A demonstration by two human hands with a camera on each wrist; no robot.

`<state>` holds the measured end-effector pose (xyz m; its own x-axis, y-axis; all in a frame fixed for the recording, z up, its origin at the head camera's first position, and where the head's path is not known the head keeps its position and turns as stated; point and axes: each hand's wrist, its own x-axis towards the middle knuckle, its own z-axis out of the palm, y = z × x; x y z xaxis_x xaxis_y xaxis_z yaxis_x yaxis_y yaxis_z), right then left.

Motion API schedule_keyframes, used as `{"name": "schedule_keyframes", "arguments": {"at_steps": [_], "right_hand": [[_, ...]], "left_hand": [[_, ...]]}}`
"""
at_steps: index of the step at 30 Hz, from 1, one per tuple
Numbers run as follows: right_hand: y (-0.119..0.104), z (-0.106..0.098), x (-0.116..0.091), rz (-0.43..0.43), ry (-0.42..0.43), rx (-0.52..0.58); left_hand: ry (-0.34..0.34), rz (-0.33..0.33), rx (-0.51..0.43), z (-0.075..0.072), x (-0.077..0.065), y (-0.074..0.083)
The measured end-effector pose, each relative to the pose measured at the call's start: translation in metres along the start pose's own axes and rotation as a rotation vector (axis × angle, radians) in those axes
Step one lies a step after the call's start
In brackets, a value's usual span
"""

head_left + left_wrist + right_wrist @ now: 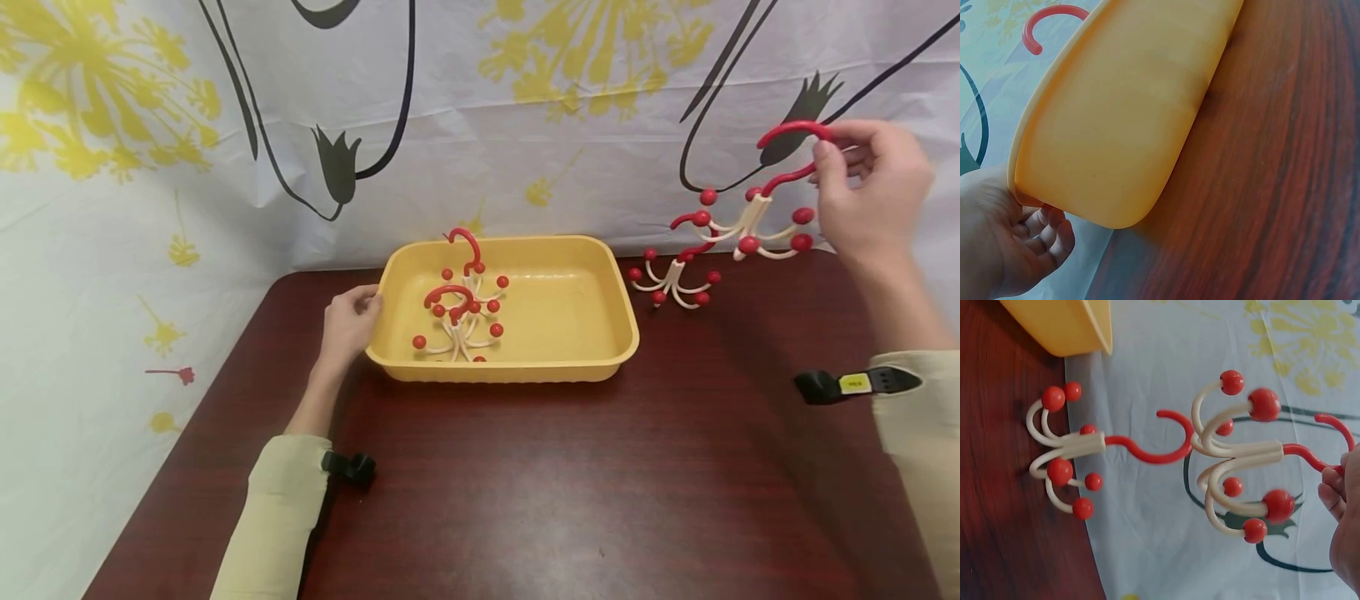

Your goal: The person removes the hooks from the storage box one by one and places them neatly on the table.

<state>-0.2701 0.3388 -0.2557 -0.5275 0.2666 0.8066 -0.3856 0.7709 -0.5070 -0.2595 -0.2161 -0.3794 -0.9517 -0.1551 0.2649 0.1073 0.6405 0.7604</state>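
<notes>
Raised at the right, my right hand (873, 187) pinches the red hook of a cream multi-arm hook hanger (752, 218) with red ball tips. The held hanger (1235, 453) is off the table, its arms pointing down. Just below it, to the right of the yellow tray (555, 373), is a second hanger of the same kind (675, 273). The two overlap in the head view. My left hand (349, 325) grips the tray's left rim; in the left wrist view its fingers curl under the rim (1016, 156). Two more such hangers stand in the tray's left half, the front hanger (459, 340) partly hidden by the wall.
The dark red wooden table (525, 483) reaches back to a white cloth (465, 167) with yellow and dark flower prints. This cloth hangs close behind the tray and along the left side. Black straps with small devices sit at both wrists.
</notes>
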Motion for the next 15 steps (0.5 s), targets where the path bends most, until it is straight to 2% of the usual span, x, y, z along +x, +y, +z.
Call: {"name": "schedule_keyframes", "arguments": {"at_steps": [6,15], "right_hand": [[0.013,-0.007,0.000,0.058,0.004,-0.013],[0.042,-0.016,-0.006,0.119,-0.010,0.046]], "left_hand": [[-0.003,-0.001,-0.009,0.000,0.000,-0.001],[-0.011,-0.005,-0.021,0.000,0.000,-0.001]]}}
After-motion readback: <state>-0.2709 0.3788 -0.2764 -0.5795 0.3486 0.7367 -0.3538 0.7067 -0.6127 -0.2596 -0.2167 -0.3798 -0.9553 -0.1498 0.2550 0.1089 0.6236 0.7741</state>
